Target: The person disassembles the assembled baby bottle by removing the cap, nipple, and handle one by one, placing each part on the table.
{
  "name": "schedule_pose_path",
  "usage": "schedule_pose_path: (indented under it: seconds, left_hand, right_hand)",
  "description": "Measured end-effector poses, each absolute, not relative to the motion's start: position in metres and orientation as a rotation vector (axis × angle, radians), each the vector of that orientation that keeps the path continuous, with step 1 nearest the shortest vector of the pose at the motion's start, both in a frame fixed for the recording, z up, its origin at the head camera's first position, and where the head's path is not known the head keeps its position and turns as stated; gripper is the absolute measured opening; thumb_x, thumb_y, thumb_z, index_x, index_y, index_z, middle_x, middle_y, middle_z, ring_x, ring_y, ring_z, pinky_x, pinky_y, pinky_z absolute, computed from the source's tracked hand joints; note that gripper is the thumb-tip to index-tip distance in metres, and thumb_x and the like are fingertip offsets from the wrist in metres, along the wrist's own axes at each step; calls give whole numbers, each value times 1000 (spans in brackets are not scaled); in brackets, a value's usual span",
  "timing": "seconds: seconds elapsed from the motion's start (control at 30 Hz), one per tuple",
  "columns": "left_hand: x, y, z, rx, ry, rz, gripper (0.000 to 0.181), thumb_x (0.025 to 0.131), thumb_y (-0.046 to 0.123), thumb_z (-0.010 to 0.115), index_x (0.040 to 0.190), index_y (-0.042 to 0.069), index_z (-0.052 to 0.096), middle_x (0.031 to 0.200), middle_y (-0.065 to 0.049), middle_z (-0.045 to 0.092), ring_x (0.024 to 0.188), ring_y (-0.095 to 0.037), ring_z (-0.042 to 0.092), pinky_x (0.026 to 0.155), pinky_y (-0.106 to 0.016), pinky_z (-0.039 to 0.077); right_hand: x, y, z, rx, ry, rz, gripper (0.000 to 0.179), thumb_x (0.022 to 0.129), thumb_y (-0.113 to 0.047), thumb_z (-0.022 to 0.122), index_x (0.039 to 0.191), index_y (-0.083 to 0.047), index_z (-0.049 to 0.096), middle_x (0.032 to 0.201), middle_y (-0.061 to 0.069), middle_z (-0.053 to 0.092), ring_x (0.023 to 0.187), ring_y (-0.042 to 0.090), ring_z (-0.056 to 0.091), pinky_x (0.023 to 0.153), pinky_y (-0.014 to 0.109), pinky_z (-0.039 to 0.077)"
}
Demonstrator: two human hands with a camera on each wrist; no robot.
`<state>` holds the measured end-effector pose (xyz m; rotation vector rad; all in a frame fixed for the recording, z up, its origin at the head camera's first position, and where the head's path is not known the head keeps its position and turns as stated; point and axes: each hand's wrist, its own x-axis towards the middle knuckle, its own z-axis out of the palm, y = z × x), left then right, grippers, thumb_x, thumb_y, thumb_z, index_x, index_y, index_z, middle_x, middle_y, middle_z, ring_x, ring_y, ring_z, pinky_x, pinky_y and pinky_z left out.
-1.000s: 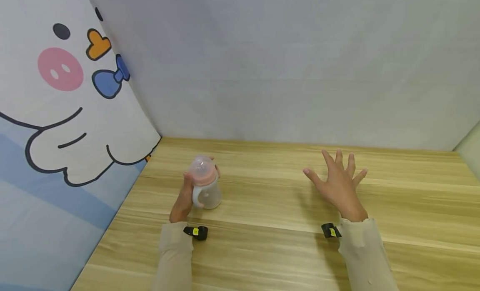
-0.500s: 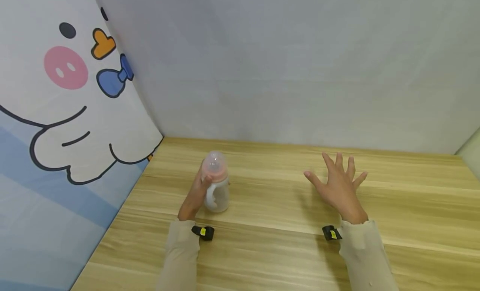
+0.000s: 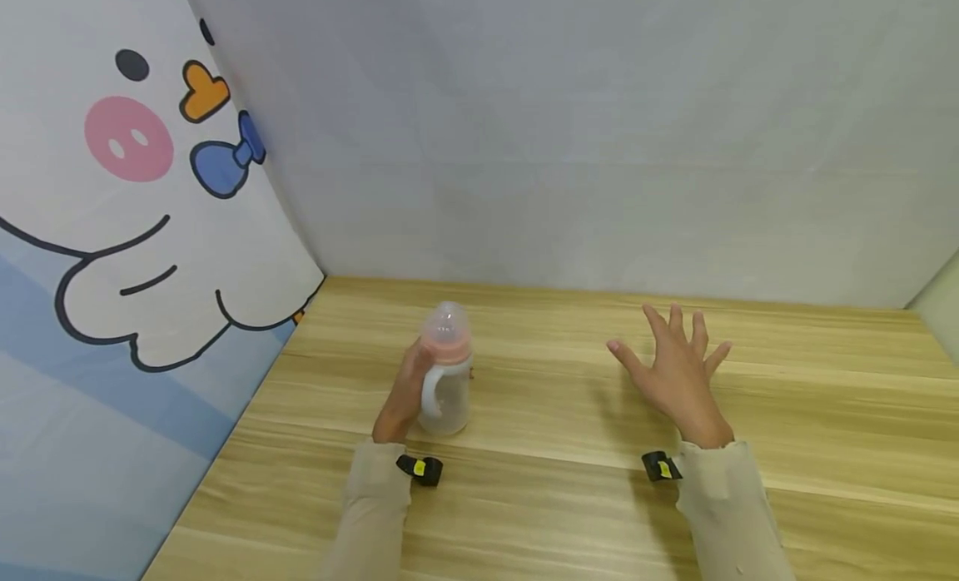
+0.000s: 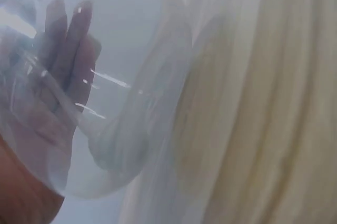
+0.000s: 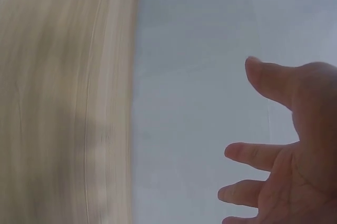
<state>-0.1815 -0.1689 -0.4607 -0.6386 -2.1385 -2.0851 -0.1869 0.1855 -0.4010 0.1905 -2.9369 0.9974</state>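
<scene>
While a grey-white, faintly creased backdrop [image 3: 584, 148] rises behind the translucent, pink-collared baby bottle [image 3: 450, 399], a white and pale-blue panel [image 3: 112, 269], printed with a black-outlined cartoon figure, stands to the bottle's left. Beneath and around the bottle extends a yellowish wood-grain tabletop [image 3: 539, 518]; whether the bottle's base touches it cannot be told. Nearer the viewer than the bottle lie two beige fabric sleeves, the left one [image 3: 370, 514] just left of it and the right one [image 3: 732, 510] well to its right. The bare right hand [image 3: 678, 379], well apart from the bottle on its right, has thumb and fingers spread wide and holds nothing. The bare left hand [image 3: 408, 388] grips the roughly upright bottle from its left side, with fingers visible through the clear wall in the left wrist view. A curved white plastic handle [image 3: 430, 389] projects from the bottle's near side, and a black wrist device with a yellow patch [image 3: 421, 470] sits just nearer the viewer than its base.
</scene>
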Motion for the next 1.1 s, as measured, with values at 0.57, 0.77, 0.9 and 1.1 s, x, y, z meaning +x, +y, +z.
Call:
schedule_pose_path:
  seconds: [0.57,0.77,0.9,1.1]
  left_hand:
    - [-179,-128,-433,-667,-2319,-1779,103,85,82,30,143,-3,37,118,-29,56,111,-20,53,106,-55,40]
    - [-174,-108,-422,-666,-2358,-1701,105,77,89,35,138,3,41,123,-26,61,109,-34,60,98,-56,47]
    - [-171,-92,-415,-604,-2402,-1569,105,72,92,40,138,11,44,120,-22,68,100,-34,67,83,-48,54]
    - [-168,-73,-407,-497,-2474,-1388,110,66,96,45,139,14,44,116,-19,71,95,-28,69,76,-39,54]
  right_hand:
    - [-186,182,-396,190,-2781,1156,75,99,-50,57,157,-8,33,165,30,14,153,54,4,109,79,-15]
    - [-183,177,-392,202,-2680,1204,67,100,-45,58,152,-7,41,163,27,25,151,51,16,113,77,-10]
    - [-183,172,-390,227,-2584,1279,59,100,-38,60,148,-5,48,160,26,34,150,49,24,117,75,-1]
    - [-173,166,-375,220,-2492,1618,55,101,-45,56,147,-15,52,160,10,41,153,37,28,119,67,20]
